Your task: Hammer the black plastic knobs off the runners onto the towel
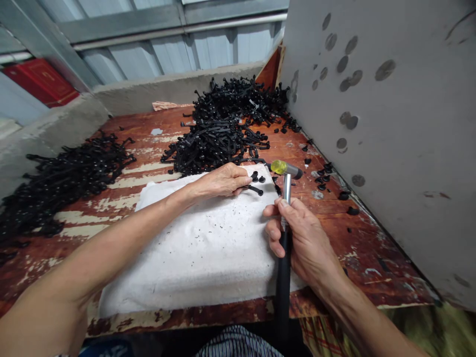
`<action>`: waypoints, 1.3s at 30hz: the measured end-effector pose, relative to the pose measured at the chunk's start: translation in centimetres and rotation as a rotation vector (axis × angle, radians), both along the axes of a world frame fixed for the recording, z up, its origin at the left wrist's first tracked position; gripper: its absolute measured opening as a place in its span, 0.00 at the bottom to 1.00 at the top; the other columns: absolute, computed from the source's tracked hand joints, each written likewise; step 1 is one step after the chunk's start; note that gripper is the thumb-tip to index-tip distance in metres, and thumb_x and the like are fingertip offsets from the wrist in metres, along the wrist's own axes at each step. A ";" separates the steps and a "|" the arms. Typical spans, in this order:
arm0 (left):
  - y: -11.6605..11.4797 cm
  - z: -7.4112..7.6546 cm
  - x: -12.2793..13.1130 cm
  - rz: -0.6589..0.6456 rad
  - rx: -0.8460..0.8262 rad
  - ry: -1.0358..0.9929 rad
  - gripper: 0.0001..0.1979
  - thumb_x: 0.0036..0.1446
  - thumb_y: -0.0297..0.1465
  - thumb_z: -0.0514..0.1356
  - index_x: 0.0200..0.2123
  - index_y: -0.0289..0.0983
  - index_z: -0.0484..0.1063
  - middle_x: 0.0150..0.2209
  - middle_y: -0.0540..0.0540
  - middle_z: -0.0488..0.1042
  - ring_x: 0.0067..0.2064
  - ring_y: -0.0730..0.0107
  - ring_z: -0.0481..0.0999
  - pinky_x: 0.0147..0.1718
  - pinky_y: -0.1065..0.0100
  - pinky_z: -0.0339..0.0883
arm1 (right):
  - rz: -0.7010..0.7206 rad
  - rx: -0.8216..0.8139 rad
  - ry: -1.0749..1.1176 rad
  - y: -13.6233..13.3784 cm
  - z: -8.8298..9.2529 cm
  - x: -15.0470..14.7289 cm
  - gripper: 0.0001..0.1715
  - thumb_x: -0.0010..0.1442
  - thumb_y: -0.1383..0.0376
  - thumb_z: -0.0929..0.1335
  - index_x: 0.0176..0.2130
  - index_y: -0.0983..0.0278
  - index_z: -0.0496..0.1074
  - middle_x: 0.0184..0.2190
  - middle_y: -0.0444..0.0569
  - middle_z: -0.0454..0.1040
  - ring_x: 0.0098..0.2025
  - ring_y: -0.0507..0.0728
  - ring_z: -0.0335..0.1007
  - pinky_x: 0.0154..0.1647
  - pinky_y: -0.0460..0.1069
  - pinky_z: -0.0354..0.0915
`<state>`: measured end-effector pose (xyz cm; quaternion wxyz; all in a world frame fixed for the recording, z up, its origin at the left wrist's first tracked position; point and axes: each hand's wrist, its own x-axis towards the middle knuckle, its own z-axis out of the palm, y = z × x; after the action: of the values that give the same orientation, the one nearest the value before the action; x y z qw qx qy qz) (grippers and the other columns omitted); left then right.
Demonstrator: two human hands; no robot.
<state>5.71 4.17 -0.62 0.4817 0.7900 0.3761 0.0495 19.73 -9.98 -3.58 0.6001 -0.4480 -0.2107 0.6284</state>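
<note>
My right hand is closed around the black handle of a small hammer with a yellow and grey head, held upright over the right edge of a white pad. My left hand rests on the pad's far edge, fingers curled and pinching a small black plastic piece. Two or three small black caps lie on the pad just beyond the fingertips, under the hammer head.
A big heap of black plastic strips lies behind the pad, another heap at the left. Loose black caps dot the worn red wooden table. A grey board stands at the right, a concrete ledge behind.
</note>
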 end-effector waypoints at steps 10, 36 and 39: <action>-0.2 0.7 0.4 -0.026 0.095 0.051 0.19 0.64 0.31 0.51 0.20 0.32 0.59 0.16 0.53 0.56 0.18 0.82 0.52 0.18 0.75 0.45 | 0.010 0.017 0.025 -0.1 -0.1 0.1 0.32 0.43 0.50 0.77 0.33 0.65 0.59 0.28 0.41 0.70 0.16 0.44 0.56 0.09 0.39 0.54; 0.4 1.8 0.8 -0.091 0.227 0.248 0.17 0.61 0.25 0.51 0.19 0.32 0.55 0.18 0.52 0.52 0.20 0.81 0.50 0.21 0.71 0.42 | 0.119 0.769 -1.701 3.7 1.2 5.7 0.31 0.64 0.70 0.57 0.64 0.75 0.61 0.41 0.60 0.73 0.37 0.59 0.72 0.43 0.54 0.71; 0.4 1.7 0.8 -0.098 0.206 0.221 0.17 0.61 0.25 0.51 0.19 0.32 0.56 0.18 0.52 0.53 0.20 0.80 0.50 0.21 0.71 0.42 | -0.096 0.869 -1.596 3.5 1.7 5.5 0.29 0.66 0.71 0.57 0.65 0.72 0.60 0.45 0.59 0.73 0.41 0.56 0.72 0.45 0.50 0.70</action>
<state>6.56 4.55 1.10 0.3556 0.8532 0.3809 -0.0229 25.22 -6.50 -1.91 0.4177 -0.4928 -0.7628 -0.0287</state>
